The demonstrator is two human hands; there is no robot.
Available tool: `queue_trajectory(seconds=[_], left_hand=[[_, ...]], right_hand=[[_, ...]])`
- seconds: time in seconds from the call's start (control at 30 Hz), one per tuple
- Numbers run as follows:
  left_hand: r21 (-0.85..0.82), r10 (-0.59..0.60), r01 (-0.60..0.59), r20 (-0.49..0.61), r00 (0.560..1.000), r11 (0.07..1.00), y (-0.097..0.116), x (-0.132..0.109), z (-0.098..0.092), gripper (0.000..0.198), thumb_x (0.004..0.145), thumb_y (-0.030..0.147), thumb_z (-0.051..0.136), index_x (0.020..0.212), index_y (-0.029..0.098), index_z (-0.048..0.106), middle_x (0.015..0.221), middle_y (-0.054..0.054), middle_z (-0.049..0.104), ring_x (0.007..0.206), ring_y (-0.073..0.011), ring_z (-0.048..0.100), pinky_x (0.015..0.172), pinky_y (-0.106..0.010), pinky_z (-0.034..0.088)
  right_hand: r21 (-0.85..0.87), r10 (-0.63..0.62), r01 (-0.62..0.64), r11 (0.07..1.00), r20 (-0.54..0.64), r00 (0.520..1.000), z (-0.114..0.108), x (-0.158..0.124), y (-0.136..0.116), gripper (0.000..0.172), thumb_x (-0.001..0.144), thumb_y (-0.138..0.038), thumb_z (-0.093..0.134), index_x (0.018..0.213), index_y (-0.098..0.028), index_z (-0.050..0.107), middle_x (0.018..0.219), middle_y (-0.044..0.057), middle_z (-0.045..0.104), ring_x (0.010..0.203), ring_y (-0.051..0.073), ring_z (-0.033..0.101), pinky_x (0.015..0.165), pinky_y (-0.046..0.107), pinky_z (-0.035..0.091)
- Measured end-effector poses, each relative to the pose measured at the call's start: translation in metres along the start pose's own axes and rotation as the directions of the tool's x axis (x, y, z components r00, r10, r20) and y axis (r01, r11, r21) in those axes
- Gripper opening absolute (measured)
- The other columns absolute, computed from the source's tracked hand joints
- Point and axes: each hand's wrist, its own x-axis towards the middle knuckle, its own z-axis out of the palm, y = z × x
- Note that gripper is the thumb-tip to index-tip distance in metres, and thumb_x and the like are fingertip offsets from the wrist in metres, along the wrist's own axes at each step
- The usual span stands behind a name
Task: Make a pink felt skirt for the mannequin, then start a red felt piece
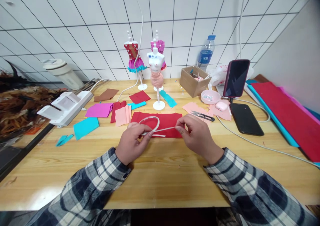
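Note:
Between my hands runs a thin white strip of tape [165, 129], with a coil of it looped up above the fingers of my left hand [133, 141]. That hand pinches the coil between thumb and fingertips. My right hand [196, 136] pinches the stretched end of the strip. Both hands are over a red fabric piece [170, 119] lying flat on the wooden table. A short white length lies across the red fabric near my left fingertips. Just behind the fabric stands a small white dress form [156, 63] wrapped in peach cloth at the hips.
Thread snips [203, 115] lie on pink fabric to the right, near a pink dish [210, 97], a cardboard box [195, 81] and a black phone [246, 118]. Turquoise [86, 127] and magenta [99, 110] scraps lie left, beside a white power strip [71, 108]. A cable crosses the right side.

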Motion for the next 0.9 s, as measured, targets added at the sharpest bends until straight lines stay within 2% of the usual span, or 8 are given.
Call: queue_trajectory(seconds=[0.17,0.3,0.37,0.47,0.57,0.67,0.8,0.9], left_hand=[[-0.167,-0.209,0.190,-0.104,0.972,0.967,0.007,-0.002,0.002,0.015,0.082,0.028,0.060,0.071,0.018,0.061,0.053,0.005,0.052,0.046,-0.0097,0.043,0.048,-0.023,0.037],[-0.254,-0.427,0.369,-0.235,0.873,0.894,-0.025,0.000,-0.005,0.020,0.084,0.034,0.055,0.071,0.018,0.057,0.053,0.005,0.050,0.047,-0.0100,0.045,0.046,-0.022,0.036],[-0.111,-0.442,0.440,-0.431,0.786,0.891,-0.056,0.003,-0.018,0.022,0.088,0.037,0.048,0.082,0.018,0.057,0.065,0.002,0.059,0.055,-0.0118,0.053,0.053,-0.024,0.042],[0.016,-0.425,0.473,-0.414,0.805,0.881,-0.099,0.006,-0.038,0.024,0.082,0.040,0.059,0.081,0.017,0.064,0.069,-0.001,0.060,0.065,-0.0163,0.056,0.062,-0.029,0.043],[0.174,-0.376,0.432,-0.280,0.883,0.885,-0.115,0.008,-0.044,0.029,0.068,0.042,0.073,0.086,0.019,0.072,0.079,-0.004,0.063,0.084,-0.0255,0.059,0.080,-0.040,0.044],[0.358,-0.227,0.316,-0.268,0.936,0.879,-0.095,0.009,-0.036,0.044,0.080,0.048,0.063,0.116,0.022,0.066,0.109,-0.010,0.063,0.111,-0.0335,0.053,0.098,-0.050,0.036],[0.075,-0.045,0.051,-0.079,0.996,0.996,-0.036,0.010,-0.021,0.055,0.098,0.052,0.020,0.122,0.025,0.062,0.126,-0.009,0.056,0.123,-0.0278,0.047,0.107,-0.049,0.033],[-0.025,0.072,-0.069,0.120,0.990,0.997,-0.004,0.008,-0.010,0.058,0.095,0.061,0.025,0.115,0.027,0.067,0.130,-0.009,0.055,0.126,-0.0295,0.044,0.109,-0.052,0.026]], right_hand=[[-0.046,-0.207,0.207,0.977,-0.010,0.978,0.002,-0.006,-0.016,0.009,0.089,-0.014,0.051,0.084,-0.019,0.057,0.079,0.004,0.061,0.074,0.017,0.054,0.065,0.029,0.041],[-0.076,-0.319,0.312,0.947,-0.131,0.939,-0.005,-0.009,-0.018,0.013,0.088,-0.008,0.049,0.089,-0.019,0.057,0.084,0.006,0.063,0.079,0.018,0.056,0.069,0.030,0.043],[-0.017,-0.212,0.212,0.977,-0.163,0.964,-0.012,-0.005,-0.009,0.010,0.088,-0.011,0.051,0.088,-0.020,0.057,0.082,0.004,0.062,0.079,0.017,0.055,0.069,0.030,0.042],[0.212,0.109,-0.126,0.969,0.087,0.990,-0.020,0.002,0.009,0.007,0.087,-0.022,0.055,0.080,-0.020,0.056,0.073,0.000,0.055,0.067,0.014,0.050,0.059,0.027,0.038],[0.444,0.312,-0.544,0.712,0.494,0.812,-0.024,0.008,0.020,0.015,0.084,-0.034,0.056,0.080,-0.020,0.054,0.068,-0.003,0.046,0.054,0.010,0.040,0.047,0.024,0.032],[0.458,0.298,-0.707,0.539,0.681,0.669,-0.026,0.010,0.019,0.019,0.080,-0.038,0.059,0.082,-0.020,0.054,0.067,-0.005,0.042,0.050,0.008,0.032,0.043,0.022,0.024],[0.470,0.221,-0.565,0.679,0.603,0.767,-0.020,0.008,0.009,0.014,0.080,-0.031,0.061,0.077,-0.018,0.056,0.069,-0.003,0.049,0.060,0.010,0.041,0.053,0.023,0.032],[0.408,0.208,-0.456,0.791,0.521,0.828,-0.013,0.005,0.002,0.008,0.081,-0.025,0.058,0.077,-0.019,0.056,0.068,-0.003,0.053,0.062,0.011,0.044,0.057,0.025,0.035]])
